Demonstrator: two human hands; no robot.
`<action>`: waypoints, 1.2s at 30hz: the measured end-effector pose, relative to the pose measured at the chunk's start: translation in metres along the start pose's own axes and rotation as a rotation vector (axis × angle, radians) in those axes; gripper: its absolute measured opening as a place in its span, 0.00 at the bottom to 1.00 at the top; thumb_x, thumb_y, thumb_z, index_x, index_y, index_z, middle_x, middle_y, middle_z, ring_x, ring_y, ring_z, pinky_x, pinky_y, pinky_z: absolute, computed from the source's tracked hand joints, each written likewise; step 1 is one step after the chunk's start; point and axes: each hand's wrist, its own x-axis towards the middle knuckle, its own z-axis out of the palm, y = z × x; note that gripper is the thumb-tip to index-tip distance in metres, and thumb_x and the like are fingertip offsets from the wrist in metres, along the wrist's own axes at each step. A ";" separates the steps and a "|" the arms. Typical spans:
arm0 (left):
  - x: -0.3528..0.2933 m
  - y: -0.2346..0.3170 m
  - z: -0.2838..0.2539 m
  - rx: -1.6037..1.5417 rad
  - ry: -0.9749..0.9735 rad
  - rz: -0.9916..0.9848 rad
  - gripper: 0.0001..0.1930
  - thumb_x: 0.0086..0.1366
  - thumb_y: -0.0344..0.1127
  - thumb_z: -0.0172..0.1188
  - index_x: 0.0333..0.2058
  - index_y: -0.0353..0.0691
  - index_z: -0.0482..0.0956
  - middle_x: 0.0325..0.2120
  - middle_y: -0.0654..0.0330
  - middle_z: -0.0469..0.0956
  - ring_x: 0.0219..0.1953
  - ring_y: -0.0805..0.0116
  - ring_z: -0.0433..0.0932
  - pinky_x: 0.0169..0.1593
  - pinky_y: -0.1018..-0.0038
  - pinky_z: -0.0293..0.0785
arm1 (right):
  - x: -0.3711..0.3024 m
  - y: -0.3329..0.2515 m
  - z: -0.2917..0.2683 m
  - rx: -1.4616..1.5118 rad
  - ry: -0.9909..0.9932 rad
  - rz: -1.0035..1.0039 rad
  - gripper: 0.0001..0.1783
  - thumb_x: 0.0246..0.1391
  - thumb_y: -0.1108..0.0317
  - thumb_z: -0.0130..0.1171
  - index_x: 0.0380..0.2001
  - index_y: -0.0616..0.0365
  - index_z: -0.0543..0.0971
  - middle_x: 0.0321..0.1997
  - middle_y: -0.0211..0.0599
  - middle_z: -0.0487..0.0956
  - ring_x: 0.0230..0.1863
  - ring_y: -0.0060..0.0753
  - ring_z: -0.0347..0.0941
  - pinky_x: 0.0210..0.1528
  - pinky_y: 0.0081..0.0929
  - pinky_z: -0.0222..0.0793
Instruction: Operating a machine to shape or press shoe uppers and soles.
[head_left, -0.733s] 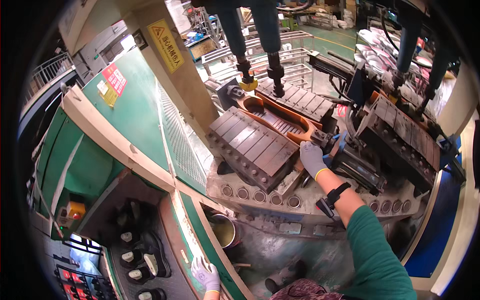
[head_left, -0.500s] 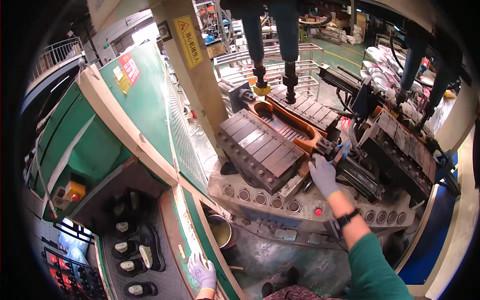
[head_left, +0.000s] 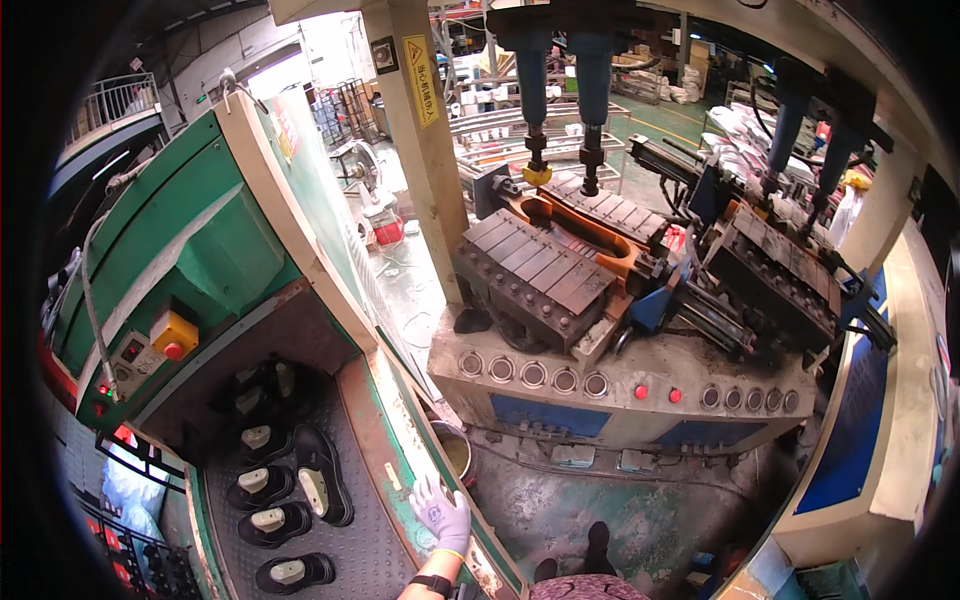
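Observation:
My left hand [head_left: 440, 512], in a pale grey glove with a dark band at the wrist, rests on the green and cream ledge [head_left: 383, 425] of a green machine. Its fingers are apart and it holds nothing. Inside that machine, left of the hand, several black shoes lie on a dark studded surface [head_left: 385, 565]; the nearest shoe [head_left: 325, 478] has a pale insert in its opening. My right hand is out of the picture.
Ahead stands a press with an orange mould [head_left: 575, 232] between metal blocks [head_left: 540, 262]. Red buttons [head_left: 642, 392] and round dials line its front. A cream post [head_left: 425, 170] rises behind the ledge. A bucket [head_left: 453, 450] stands close right of my hand.
My right hand was at the press beside the orange mould and has left the picture. My left hand stays on the ledge. The view has turned left.

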 end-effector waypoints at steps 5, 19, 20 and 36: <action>0.001 0.005 0.001 -0.082 -0.092 0.216 0.26 0.51 0.37 0.61 0.52 0.45 0.74 0.62 0.48 0.64 0.67 0.49 0.57 0.71 0.52 0.45 | -0.039 0.000 0.033 0.340 0.097 0.207 0.26 0.62 0.46 0.42 0.49 0.52 0.78 0.49 0.49 0.78 0.46 0.48 0.77 0.46 0.45 0.73; -0.004 0.004 0.022 0.015 -0.070 0.463 0.16 0.47 0.31 0.61 0.38 0.49 0.82 0.51 0.57 0.75 0.61 0.52 0.65 0.66 0.55 0.54 | -0.131 0.009 0.186 0.812 0.291 0.393 0.17 0.57 0.53 0.50 0.40 0.50 0.80 0.35 0.49 0.80 0.36 0.51 0.78 0.38 0.49 0.74; -0.003 0.004 0.023 -0.063 -0.045 0.481 0.16 0.45 0.31 0.61 0.36 0.48 0.82 0.49 0.57 0.76 0.59 0.52 0.67 0.65 0.55 0.56 | -0.144 0.015 0.214 0.766 0.313 0.393 0.17 0.56 0.53 0.50 0.40 0.50 0.80 0.34 0.49 0.80 0.36 0.51 0.78 0.38 0.49 0.75; -0.098 0.100 0.120 -0.028 -0.533 0.678 0.17 0.54 0.35 0.61 0.43 0.34 0.82 0.47 0.49 0.79 0.51 0.49 0.74 0.58 0.57 0.69 | -0.173 0.141 0.207 1.327 0.880 1.059 0.28 0.54 0.52 0.51 0.51 0.61 0.76 0.52 0.56 0.78 0.55 0.57 0.73 0.58 0.43 0.68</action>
